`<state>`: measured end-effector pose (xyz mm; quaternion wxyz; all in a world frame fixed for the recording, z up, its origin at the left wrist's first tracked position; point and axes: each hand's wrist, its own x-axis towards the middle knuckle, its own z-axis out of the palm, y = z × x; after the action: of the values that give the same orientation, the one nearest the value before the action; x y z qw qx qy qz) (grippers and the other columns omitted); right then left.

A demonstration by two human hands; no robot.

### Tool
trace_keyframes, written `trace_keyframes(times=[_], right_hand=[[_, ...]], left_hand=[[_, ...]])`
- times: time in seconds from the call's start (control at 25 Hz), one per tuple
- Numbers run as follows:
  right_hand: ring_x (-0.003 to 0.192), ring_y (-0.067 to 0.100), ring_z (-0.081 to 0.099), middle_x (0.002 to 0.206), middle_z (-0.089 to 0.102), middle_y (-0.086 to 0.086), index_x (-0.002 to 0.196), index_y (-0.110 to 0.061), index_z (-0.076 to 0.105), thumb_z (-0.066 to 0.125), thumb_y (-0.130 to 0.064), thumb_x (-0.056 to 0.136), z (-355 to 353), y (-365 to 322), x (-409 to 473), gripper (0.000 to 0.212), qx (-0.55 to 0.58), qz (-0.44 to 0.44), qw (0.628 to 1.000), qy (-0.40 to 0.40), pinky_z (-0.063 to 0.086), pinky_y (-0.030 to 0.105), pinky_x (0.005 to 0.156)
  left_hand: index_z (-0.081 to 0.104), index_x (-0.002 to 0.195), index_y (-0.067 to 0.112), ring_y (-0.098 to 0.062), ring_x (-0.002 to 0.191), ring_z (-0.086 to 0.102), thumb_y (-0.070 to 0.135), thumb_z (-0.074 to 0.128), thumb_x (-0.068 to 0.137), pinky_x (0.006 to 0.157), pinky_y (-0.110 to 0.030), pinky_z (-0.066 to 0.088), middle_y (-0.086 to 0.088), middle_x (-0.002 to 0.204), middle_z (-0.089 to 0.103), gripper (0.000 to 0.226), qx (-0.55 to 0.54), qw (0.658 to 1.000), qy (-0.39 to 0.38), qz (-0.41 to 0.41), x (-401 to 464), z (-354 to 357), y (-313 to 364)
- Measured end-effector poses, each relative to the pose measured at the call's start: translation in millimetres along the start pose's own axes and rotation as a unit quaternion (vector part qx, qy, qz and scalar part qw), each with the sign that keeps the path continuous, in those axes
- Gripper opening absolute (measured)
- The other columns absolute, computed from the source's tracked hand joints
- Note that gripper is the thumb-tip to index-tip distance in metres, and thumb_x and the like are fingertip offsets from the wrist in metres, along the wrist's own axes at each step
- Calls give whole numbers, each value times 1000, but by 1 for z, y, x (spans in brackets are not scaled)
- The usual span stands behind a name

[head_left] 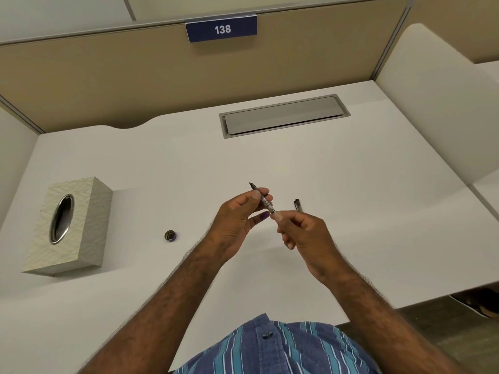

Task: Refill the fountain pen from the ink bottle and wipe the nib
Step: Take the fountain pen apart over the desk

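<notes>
While the left hand [237,211] pinches the slim, clear-bodied fountain pen [263,199] below its dark nib, the right hand [299,230] pinches its rear end; the nib juts beyond the left fingertips [263,191].

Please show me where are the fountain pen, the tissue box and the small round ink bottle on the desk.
fountain pen [264,200]: head view, on the clear middle section between the two hands.
tissue box [81,209]: head view, on its patterned top face.
ink bottle [170,235]: head view, on its round top.
</notes>
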<state>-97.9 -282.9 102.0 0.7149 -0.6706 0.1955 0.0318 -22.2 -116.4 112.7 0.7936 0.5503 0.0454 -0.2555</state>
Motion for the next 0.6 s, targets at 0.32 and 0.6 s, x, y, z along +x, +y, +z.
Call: trace_keyframes(times=[0.32, 0.6], right_hand=[[72, 22, 66, 86, 76, 5, 111, -16, 78, 76, -21, 98, 2, -3, 0, 14, 49, -12, 999, -19, 53, 32, 60], [69, 20, 68, 82, 76, 1, 110, -12, 78, 78, -8, 95, 2, -4, 0, 15, 66, -22, 998, 2, 54, 29, 56]], left_hand=[[76, 111, 7, -23, 105, 73, 21, 61, 103, 99, -40, 58, -11, 107, 78, 22, -9, 1000, 9, 26, 0, 2, 3], [76, 111, 8, -24, 105, 73, 21, 60, 104, 101, -42, 57, -12, 107, 78, 22, -1, 999, 17, 31, 1, 1, 2]])
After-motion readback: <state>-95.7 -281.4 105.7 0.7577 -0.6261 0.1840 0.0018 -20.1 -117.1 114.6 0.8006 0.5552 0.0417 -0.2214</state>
